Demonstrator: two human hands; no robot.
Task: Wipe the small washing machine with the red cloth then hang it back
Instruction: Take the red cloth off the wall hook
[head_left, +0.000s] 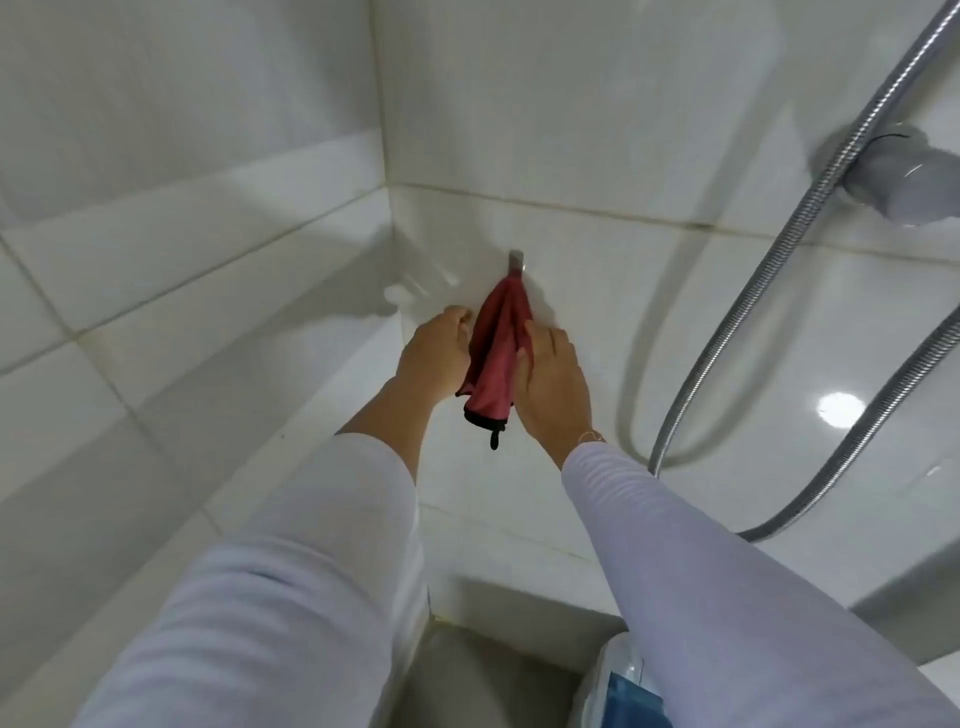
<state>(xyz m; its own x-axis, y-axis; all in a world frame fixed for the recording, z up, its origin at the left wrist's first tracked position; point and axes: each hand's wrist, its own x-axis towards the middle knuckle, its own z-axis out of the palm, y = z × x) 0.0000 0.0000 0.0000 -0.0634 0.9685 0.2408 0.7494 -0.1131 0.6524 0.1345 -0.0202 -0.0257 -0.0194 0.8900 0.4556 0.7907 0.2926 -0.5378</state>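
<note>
The red cloth (493, 353) with a black edge and loop hangs bunched from a small metal hook (515, 261) on the white tiled wall. My left hand (434, 353) is at the cloth's left side, fingers curled against the fabric. My right hand (553, 379) lies flat against the cloth's right side, fingers extended. Both arms wear white sleeves. A white and blue corner of the small washing machine (621, 686) shows at the bottom edge, mostly hidden by my right sleeve.
White tiled walls meet in a corner (387, 171) left of the hook. A metal shower hose (779, 291) loops down the right wall from a grey fitting (904, 176). A white wall fixture (400, 293) sits left of the cloth.
</note>
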